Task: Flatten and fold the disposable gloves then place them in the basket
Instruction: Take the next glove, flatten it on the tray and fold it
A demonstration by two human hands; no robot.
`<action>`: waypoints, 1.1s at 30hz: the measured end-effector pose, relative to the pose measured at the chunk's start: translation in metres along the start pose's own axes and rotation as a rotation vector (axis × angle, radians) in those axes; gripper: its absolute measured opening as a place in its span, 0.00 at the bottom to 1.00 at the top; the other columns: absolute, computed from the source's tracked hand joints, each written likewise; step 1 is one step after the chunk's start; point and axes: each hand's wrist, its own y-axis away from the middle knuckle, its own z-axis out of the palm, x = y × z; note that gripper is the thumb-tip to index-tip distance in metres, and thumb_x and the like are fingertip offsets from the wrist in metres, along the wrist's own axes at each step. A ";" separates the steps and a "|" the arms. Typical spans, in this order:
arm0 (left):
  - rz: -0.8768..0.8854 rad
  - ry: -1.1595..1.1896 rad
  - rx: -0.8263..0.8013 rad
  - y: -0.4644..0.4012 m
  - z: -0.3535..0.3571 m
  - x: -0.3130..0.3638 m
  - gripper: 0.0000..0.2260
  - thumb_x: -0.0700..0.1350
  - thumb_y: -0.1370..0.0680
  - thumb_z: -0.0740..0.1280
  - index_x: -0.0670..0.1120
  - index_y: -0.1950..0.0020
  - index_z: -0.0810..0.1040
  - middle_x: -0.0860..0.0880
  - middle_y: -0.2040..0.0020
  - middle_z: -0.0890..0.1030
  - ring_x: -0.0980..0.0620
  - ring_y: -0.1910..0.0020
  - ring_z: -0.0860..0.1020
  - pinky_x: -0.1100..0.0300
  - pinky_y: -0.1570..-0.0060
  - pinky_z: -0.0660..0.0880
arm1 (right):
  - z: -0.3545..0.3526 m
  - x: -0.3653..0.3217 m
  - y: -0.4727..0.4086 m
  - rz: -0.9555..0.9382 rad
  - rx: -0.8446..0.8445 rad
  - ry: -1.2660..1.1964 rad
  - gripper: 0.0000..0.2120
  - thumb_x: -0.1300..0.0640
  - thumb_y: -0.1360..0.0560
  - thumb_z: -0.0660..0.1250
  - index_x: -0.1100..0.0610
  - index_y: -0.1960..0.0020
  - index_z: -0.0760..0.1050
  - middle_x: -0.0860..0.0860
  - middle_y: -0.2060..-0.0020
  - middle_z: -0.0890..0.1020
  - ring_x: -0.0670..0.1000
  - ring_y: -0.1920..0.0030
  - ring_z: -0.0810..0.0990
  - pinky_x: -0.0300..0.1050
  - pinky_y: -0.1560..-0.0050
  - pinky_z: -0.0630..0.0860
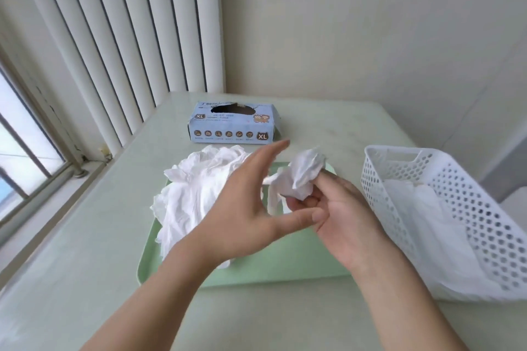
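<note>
Two hands meet above a green tray. The right hand pinches a crumpled white glove in curled fingers, lifted clear of the tray; its shape is too bunched to make out. The left hand is spread, fingers straight and blurred, holding nothing, its thumb close to the right hand. It hides part of the pile of gloves heaped on the tray's left half, which spills over the tray's left edge. A white perforated basket stands just right of the tray, cut off by the frame, with white gloves inside. A blue glove box sits farther back. Bare tabletop lies near and left.
</note>
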 end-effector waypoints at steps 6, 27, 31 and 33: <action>-0.150 0.369 0.078 -0.019 0.018 0.006 0.05 0.45 0.19 0.71 0.45 0.48 0.85 0.49 0.56 0.86 0.54 0.57 0.83 0.61 0.56 0.77 | -0.020 -0.044 0.034 -0.103 -0.022 0.517 0.16 0.49 0.32 0.73 0.61 0.53 0.83 0.58 0.58 0.86 0.54 0.61 0.83 0.41 0.63 0.77; -0.143 0.269 0.108 -0.089 -0.021 0.031 0.12 0.48 0.17 0.67 0.41 0.50 0.85 0.46 0.54 0.87 0.47 0.54 0.86 0.52 0.53 0.81 | -0.009 -0.107 -0.034 -0.358 0.041 0.568 0.05 0.63 0.22 0.70 0.62 0.47 0.80 0.59 0.54 0.86 0.53 0.55 0.84 0.50 0.48 0.81; 0.040 0.249 0.167 -0.099 -0.029 0.032 0.08 0.42 0.17 0.67 0.40 0.50 0.85 0.46 0.55 0.87 0.53 0.56 0.84 0.59 0.60 0.80 | -0.013 -0.119 -0.038 -0.495 0.027 0.599 0.12 0.69 0.26 0.73 0.58 0.46 0.79 0.57 0.54 0.86 0.51 0.54 0.84 0.48 0.43 0.80; 0.064 0.196 0.083 -0.088 -0.022 0.009 0.09 0.43 0.18 0.68 0.39 0.50 0.85 0.39 0.53 0.86 0.47 0.54 0.83 0.43 0.50 0.79 | -0.026 -0.101 -0.033 -0.456 0.029 0.662 0.19 0.72 0.29 0.74 0.55 0.44 0.78 0.54 0.58 0.86 0.51 0.58 0.83 0.44 0.49 0.79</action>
